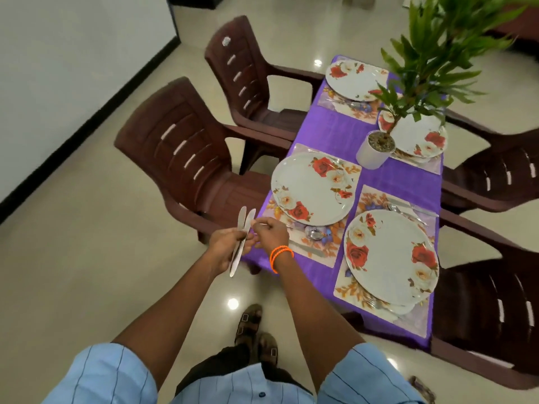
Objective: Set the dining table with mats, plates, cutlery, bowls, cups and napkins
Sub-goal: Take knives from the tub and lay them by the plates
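My left hand [226, 243] grips two flat steel table knives [241, 240] just off the purple-clothed counter [329, 132]; my right fingers [264, 228] pinch one. I should draw it free slowly, blade level, toward the nearest mat.

Pale blue striped short sleeves [116, 377], orange wristbands [280, 253], dark trousers [221, 365], brown sandals [250, 322].

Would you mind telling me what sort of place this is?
Most likely a home dining area: a table under a purple tablecloth laid with floral plates on mats, brown plastic armchairs around it, and a potted plant on top.
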